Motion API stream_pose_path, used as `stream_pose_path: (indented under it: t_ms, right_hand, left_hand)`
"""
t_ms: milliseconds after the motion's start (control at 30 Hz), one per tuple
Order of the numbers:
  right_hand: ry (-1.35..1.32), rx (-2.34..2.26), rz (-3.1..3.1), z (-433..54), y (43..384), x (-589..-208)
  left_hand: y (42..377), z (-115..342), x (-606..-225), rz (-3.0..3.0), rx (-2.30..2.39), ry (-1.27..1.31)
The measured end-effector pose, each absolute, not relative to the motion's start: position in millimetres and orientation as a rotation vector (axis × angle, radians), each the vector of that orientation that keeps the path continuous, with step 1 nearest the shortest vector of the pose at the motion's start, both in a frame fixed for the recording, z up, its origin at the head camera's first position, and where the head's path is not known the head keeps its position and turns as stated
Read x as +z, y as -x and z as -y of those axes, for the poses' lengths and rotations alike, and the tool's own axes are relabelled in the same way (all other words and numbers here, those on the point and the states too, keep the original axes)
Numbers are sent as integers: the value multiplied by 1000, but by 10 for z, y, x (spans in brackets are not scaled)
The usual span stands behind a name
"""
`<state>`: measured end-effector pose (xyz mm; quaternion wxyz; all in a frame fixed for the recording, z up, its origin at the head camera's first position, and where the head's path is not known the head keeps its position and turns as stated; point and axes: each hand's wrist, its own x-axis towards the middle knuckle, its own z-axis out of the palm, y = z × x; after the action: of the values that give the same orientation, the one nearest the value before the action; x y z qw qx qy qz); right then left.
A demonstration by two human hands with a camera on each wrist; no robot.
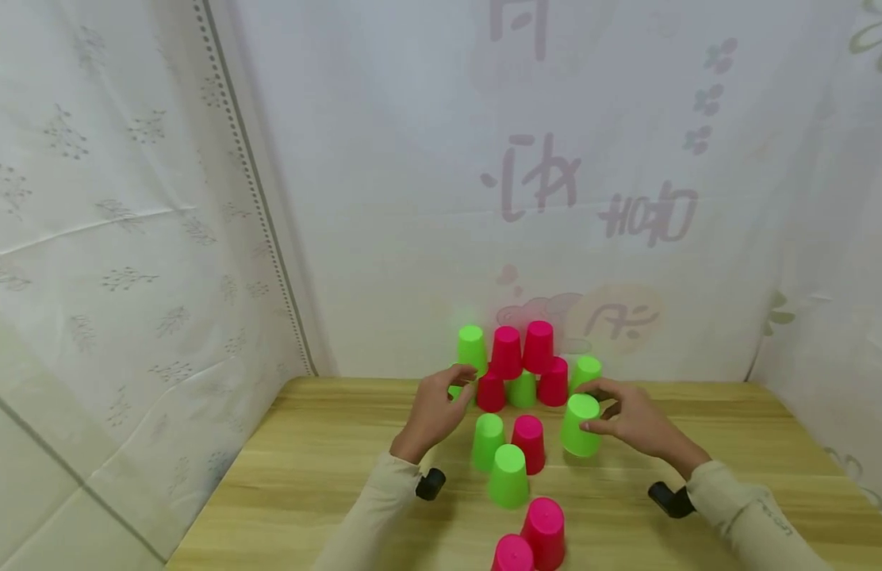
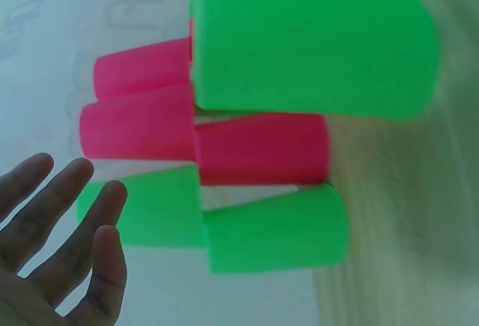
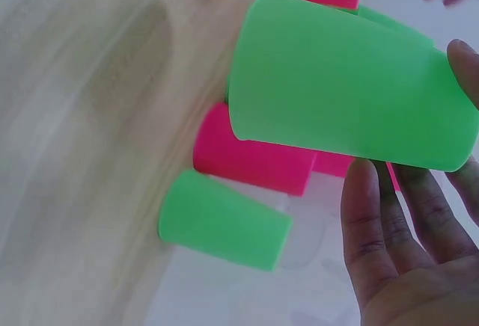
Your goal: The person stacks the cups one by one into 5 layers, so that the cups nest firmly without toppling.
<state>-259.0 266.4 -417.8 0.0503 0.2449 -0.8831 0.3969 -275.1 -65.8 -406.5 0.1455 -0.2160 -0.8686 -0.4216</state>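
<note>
My right hand (image 1: 637,420) pinches a green cup (image 1: 580,428) between thumb and fingers; the cup is upside down and appears lifted off the table. In the right wrist view that cup (image 3: 344,79) hides part of the cups behind it. My left hand (image 1: 437,404) has its fingers loosely spread and holds nothing. It is beside the left end of a two-tier row of upside-down cups, near an upper green cup (image 1: 472,347). Two red cups (image 1: 507,353) stand to the right of that one in the upper tier. Below them, red and green cups alternate, ending in a green cup (image 1: 586,371).
Closer to me are a green cup (image 1: 488,440), a red cup (image 1: 529,444) and another green cup (image 1: 508,476). Two pink-red cups (image 1: 544,531) stand at the front. Printed white cloth (image 1: 412,198) hangs behind the wooden table (image 1: 291,476).
</note>
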Motion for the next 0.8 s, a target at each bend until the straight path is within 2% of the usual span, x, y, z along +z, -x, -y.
stream_pose_path:
  t_ms: [800]
  right_hand:
    - [-682,1058,2688,-2734,3103,-3648]
  left_hand:
    - [2525,806,-4567,2621,-1526,715]
